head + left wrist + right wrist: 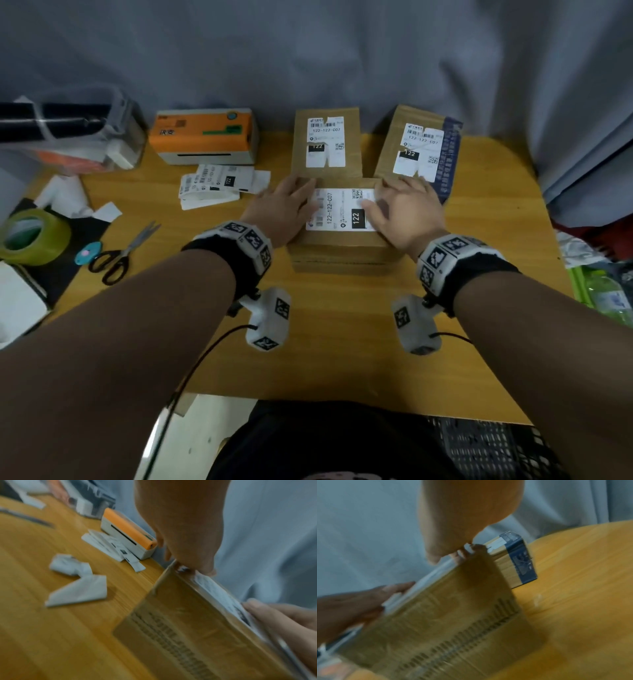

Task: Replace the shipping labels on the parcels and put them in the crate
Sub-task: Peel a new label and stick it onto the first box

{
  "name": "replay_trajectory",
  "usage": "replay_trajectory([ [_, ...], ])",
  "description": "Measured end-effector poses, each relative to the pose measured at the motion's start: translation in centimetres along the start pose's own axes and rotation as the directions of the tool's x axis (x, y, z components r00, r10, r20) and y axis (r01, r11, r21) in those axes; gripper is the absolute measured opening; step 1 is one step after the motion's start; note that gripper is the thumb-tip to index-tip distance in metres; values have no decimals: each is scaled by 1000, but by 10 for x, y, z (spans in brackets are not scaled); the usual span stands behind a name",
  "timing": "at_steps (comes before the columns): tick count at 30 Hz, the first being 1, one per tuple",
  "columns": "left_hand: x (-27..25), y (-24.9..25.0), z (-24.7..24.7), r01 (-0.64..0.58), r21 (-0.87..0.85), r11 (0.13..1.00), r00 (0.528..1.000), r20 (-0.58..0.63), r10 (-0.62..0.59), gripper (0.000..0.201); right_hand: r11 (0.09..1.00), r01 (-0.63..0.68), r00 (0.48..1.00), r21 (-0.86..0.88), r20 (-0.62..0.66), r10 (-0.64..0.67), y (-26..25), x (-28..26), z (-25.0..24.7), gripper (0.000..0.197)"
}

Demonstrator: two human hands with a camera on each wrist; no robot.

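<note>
My left hand (286,202) and right hand (404,209), fingers flat, press the new label (342,209) onto the parcel (339,253); uneven pressure risks wrinkles or bubbles

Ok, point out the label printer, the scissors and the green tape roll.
label printer (202,137), head view, orange top.
scissors (118,258), head view, by the pivot.
green tape roll (51,240), head view, outer wall.

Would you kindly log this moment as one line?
left hand flat on label | right hand flat on label | near parcel on table
</note>
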State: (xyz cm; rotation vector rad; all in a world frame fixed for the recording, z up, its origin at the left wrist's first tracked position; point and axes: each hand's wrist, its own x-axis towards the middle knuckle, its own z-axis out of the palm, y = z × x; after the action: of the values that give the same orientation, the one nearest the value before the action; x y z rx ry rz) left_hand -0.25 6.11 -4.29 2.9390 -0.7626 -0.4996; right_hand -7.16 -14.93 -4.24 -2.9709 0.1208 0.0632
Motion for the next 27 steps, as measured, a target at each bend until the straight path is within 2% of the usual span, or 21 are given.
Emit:
replay_trajectory([
  [2,5,14,4,157,-267,951,987,0,-163,78,974,-155,986,164,80,144,-11,8,0,71],
  [3,6,20,5,232,-346,909,971,27,-237,89,941,-225,971,252,138,195,-15,10,2,79],
  [4,7,24,7,292,-409,864,954,61,-294,98,919,-260,961,295,174,216,-17,11,5,84],
  [6,8,26,9,357,-513,781,930,112,-351,101,920,-272,955,281,192,224,-17,13,10,90],
  [8,12,23,8,347,-585,733,927,96,-362,96,921,-284,953,269,181,241,-15,16,10,89],
  [12,22,17,8,324,-624,711,922,40,-385,82,876,-349,936,334,171,308,-19,24,9,77],
  [16,26,10,6,301,-663,685,931,50,-361,68,783,-409,912,468,174,372,-20,32,9,46],
  [19,25,6,3,258,-669,697,943,16,-333,52,782,-361,928,507,114,355,-14,33,10,25],
  [21,24,4,2,239,-683,690,947,8,-321,45,808,-313,945,500,83,315,-10,30,11,23],
  [23,23,4,1,225,-675,703,953,3,-302,40,855,-283,958,435,81,276,-7,23,13,34],
  [26,20,1,-1,212,-651,729,962,7,-273,36,975,-199,979,99,54,194,-6,14,15,53],
  [27,20,1,-2,217,-648,730,964,25,-264,36,990,-138,986,-25,91,139,-7,13,15,62],
])
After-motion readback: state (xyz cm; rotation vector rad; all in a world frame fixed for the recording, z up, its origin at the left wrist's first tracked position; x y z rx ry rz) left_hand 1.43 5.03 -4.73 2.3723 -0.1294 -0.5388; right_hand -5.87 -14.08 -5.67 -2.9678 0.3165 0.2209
